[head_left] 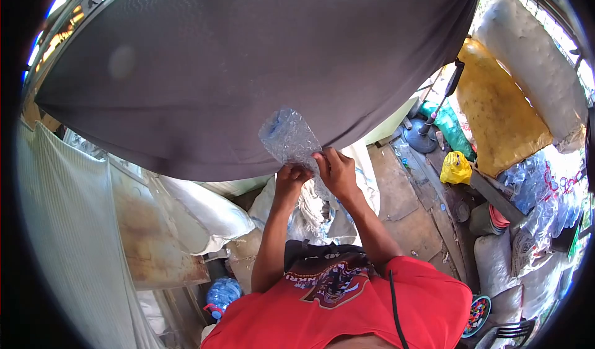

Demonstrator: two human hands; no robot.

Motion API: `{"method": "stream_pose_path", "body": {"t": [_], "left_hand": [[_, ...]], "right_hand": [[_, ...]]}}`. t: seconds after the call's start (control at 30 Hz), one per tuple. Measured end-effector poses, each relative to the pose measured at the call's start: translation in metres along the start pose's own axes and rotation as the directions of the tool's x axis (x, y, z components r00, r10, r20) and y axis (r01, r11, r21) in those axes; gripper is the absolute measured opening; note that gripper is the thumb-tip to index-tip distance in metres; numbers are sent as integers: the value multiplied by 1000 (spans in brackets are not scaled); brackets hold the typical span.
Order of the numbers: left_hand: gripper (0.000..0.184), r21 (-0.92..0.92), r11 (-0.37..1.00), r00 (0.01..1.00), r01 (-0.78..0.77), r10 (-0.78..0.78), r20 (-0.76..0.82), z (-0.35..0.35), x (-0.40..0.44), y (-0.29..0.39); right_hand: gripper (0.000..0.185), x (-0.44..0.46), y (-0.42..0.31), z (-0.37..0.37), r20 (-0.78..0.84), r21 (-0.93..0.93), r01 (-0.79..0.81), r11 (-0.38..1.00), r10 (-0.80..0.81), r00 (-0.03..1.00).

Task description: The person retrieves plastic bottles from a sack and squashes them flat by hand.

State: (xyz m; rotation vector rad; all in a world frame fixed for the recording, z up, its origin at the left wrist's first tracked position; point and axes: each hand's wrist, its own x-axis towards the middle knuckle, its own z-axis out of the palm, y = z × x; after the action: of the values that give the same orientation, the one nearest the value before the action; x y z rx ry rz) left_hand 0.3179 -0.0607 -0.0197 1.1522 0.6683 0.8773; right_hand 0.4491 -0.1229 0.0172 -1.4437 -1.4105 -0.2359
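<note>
A clear, crumpled plastic bottle [290, 137] is held up in front of my chest, its wide end pointing away and up. My left hand [294, 178] has its fingers curled around the near end. At the right side of that same end, my right hand [336, 172] pinches the plastic between thumb and fingers. The part of the bottle inside the hands is hidden. Below the hands, a white sack [365, 191] shows pale, crumpled material and clear plastic pieces within it.
A dark cloth [260, 70] hangs ahead. White sacks [214, 216] and a large blue-tinted bottle [223, 293] lie left. To the right are a yellow bag [456, 168], a round dark-blue base with a pole [420, 136], bags of bottles [567, 200] and a bowl of colourful caps [476, 317].
</note>
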Motion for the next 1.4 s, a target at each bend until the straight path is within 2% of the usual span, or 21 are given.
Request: {"method": "stream_pose_path", "body": {"t": [0.17, 0.23, 0.33, 0.4, 0.43, 0.47, 0.5, 0.6, 0.67, 0.7, 0.73, 0.8, 0.87, 0.9, 1.0, 1.03, 1.13, 1.17, 1.27, 1.3, 1.4], "left_hand": [[17, 40, 998, 999, 45, -45, -17, -12, 16, -27], [20, -12, 996, 996, 92, -92, 4, -10, 19, -26], [27, -105, 994, 1000, 6, -7, -9, 12, 7, -14], [32, 8, 1000, 999, -24, 24, 39, 18, -5, -18], [34, 97, 995, 999, -26, 22, 40, 22, -10, -19], [37, 185, 982, 999, -26, 19, 40, 25, -16, -22], [45, 245, 968, 998, 61, -64, 3, 23, -18, -33], [42, 199, 971, 985, -133, 151, -79, 20, -15, -47], [35, 159, 978, 976, -133, 157, -150, 15, -14, -43], [34, 164, 979, 966, -124, 157, -204, 14, -13, -38], [33, 170, 979, 953, -116, 158, -260, 13, -12, -32], [33, 23, 979, 920, -200, 196, -338, 13, -7, -27], [32, -96, 971, 895, -220, 161, -415, 10, -3, -24], [44, -74, 971, 885, -225, 172, -432, 8, -1, -24], [66, -399, 892, 943, -214, 83, -321, -2, 2, -11], [85, -428, 876, 941, -221, 75, -331, 0, 4, -6], [85, -336, 912, 817, -237, 0, -577, 13, 6, 16], [84, -316, 936, 841, -153, -44, -539, 9, 8, 21], [86, -201, 976, 880, -85, -21, -475, -6, 21, 16], [86, -174, 978, 888, -111, 20, -459, -7, 28, 14], [72, -81, 996, 912, 46, -75, -404, -15, 33, 17]], "right_hand": [[23, -14, 17, 14, 9, 12, -18, 1000, 18, 1000], [22, -17, 17, 11, 10, 63, -146, 987, 146, 989], [19, -17, 19, 9, -64, 195, -332, 923, 349, 935], [18, -17, 18, 4, -100, 295, -491, 820, 538, 837], [18, -17, 22, 4, -163, 213, -498, 841, 533, 830], [18, -18, 22, 5, -161, 257, -497, 829, 544, 824], [18, -18, 22, 7, -161, 301, -494, 816, 554, 817], [22, -27, 26, 14, -132, 340, -441, 831, 507, 852], [26, -32, 19, 20, -135, 311, -373, 874, 429, 893], [36, -34, 13, 16, 17, 345, -469, 813, 494, 869], [40, -33, 7, 19, 49, 474, -425, 771, 458, 887], [44, -42, 7, 34, 196, 654, -478, 587, 479, 856], [43, -47, 10, 32, 453, 646, -647, 406, 478, 752], [43, -47, 9, 30, 572, 614, -725, 313, 456, 681], [43, -45, 11, 29, 580, 475, -745, 468, 471, 665], [41, -45, 7, 26, 574, 496, -756, 428, 492, 655], [41, -40, -6, 18, 625, 501, -756, 421, 429, 653], [34, -41, -8, 17, 690, 466, -795, 389, 403, 601], [29, -39, -6, 9, 954, 280, -959, 47, 100, 283], [25, -42, -6, 9, 947, 280, -958, 58, 146, 285], [28, -48, -2, 19, 884, 354, -872, 337, 183, 430]]}}
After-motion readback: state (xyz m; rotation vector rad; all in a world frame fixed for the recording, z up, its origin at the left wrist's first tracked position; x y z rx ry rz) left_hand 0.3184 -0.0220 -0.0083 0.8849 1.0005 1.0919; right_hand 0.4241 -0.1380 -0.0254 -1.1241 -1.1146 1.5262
